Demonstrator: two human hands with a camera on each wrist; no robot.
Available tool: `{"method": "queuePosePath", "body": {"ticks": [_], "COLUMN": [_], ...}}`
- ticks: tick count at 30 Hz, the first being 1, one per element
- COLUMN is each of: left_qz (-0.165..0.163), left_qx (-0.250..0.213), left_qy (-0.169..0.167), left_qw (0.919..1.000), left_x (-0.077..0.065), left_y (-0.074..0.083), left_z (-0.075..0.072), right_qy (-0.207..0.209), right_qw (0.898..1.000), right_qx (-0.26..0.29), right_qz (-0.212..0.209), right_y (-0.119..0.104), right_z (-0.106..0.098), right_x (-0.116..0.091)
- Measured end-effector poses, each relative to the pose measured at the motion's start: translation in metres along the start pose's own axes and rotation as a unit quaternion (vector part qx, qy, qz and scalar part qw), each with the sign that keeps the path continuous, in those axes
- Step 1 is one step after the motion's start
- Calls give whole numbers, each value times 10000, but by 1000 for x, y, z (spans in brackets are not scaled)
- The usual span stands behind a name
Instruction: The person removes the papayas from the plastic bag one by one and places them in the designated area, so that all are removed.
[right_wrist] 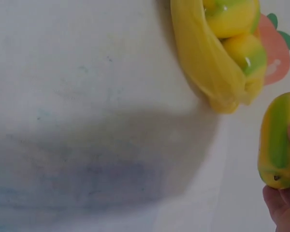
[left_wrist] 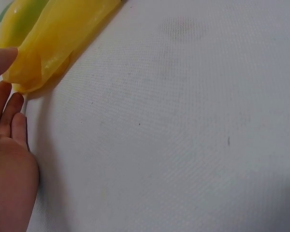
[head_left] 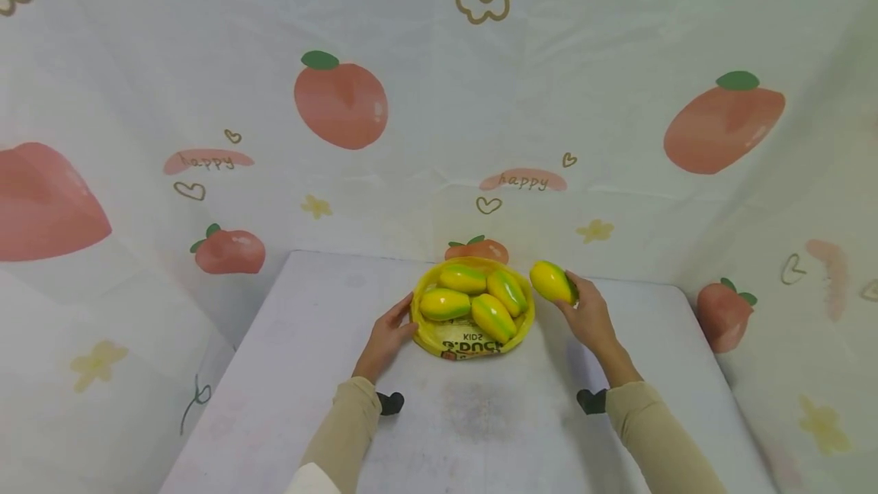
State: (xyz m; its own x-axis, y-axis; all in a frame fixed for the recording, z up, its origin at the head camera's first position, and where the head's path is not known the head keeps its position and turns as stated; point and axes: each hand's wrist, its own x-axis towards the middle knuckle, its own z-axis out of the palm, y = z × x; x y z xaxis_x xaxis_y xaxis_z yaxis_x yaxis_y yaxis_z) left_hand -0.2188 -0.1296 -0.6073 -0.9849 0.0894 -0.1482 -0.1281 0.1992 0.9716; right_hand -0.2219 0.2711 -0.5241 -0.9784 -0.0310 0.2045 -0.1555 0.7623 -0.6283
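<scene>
A yellow plastic bag (head_left: 473, 351) with its rim turned outward lies on the table, printed lettering on its near side. Several yellow-green mangoes (head_left: 445, 304) are inside it. My left hand (head_left: 386, 341) touches the bag's left side with fingers and thumb; in the left wrist view the fingers look fairly straight against the yellow plastic (left_wrist: 63, 38). Just right of the bag, my right hand (head_left: 588, 319) holds another mango (head_left: 551, 281) above the table. That mango (right_wrist: 278, 145) shows a green stripe and a small dark stem spot in the right wrist view.
The white table (head_left: 480, 433) has a greyish smudge in front of the bag. Behind it and at both sides hangs a pale cloth (head_left: 425, 97) printed with fruit and flowers. A dark strap piece (head_left: 391, 403) shows at the left wrist, another (head_left: 591, 402) at the right.
</scene>
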Motion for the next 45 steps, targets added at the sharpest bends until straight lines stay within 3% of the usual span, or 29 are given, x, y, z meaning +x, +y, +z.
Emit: {"method": "queuePosePath", "body": {"ticks": [12, 23, 33, 45], "left_qz": [-66, -1, -66, -16], "left_qx": [203, 181, 192, 89], "left_qy": [5, -1, 10, 15], "left_qw": [9998, 9998, 9998, 10000], "left_x": [0, 4, 2, 1], "left_y": [1, 1, -1, 1], "left_z": [1, 0, 0, 0], "right_qy": [-216, -201, -764, -941], "right_qw": [9981, 9968, 9903, 9878], "right_qx": [-24, -103, -260, -276], "right_qz": [570, 767, 1128, 1213], "right_y": [23, 39, 50, 53], "right_z": [-1, 5, 9, 6], "right_x": [1, 9, 9, 9]}}
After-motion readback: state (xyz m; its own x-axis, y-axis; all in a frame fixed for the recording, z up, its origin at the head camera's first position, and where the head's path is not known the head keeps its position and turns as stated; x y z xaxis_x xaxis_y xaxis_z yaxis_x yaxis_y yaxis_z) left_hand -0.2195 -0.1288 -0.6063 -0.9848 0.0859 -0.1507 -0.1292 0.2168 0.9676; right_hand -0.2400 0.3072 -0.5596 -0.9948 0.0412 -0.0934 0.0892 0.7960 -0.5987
